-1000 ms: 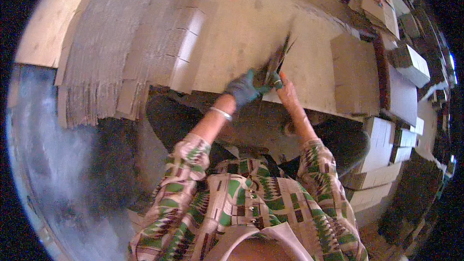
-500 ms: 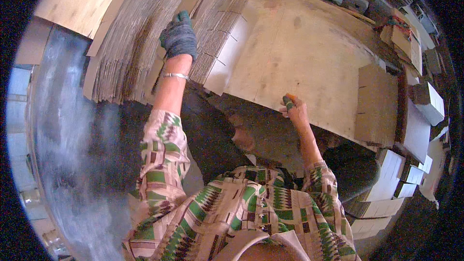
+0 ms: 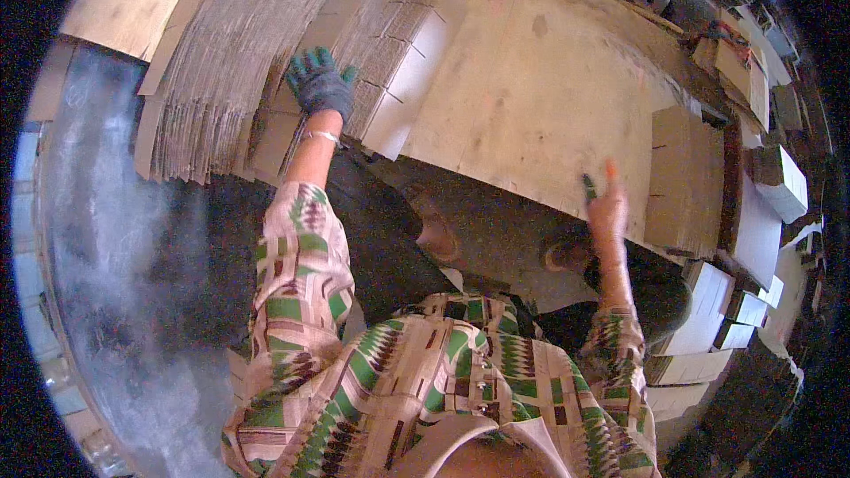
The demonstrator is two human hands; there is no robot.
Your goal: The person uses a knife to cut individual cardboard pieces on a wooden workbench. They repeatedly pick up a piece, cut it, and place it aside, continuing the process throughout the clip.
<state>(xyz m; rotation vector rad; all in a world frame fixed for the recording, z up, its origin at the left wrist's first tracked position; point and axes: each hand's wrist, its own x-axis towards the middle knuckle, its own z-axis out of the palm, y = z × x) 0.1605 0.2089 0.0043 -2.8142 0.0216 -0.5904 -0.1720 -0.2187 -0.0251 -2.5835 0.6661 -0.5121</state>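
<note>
Cardboard sheets, slotted, upper left of the frame: my left grip, bunched half a second ago, now splays over them, nothing visibly held. My right grip has moved rightward along the desk, thumb and forefinger apart, empty. Sheets seem touched, not lifted.

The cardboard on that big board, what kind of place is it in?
Probably a cardboard workshop or storeroom: rows of cardboard sheets cover the left of a broad wooden board, and another cardboard stack sits at its right end.
</note>
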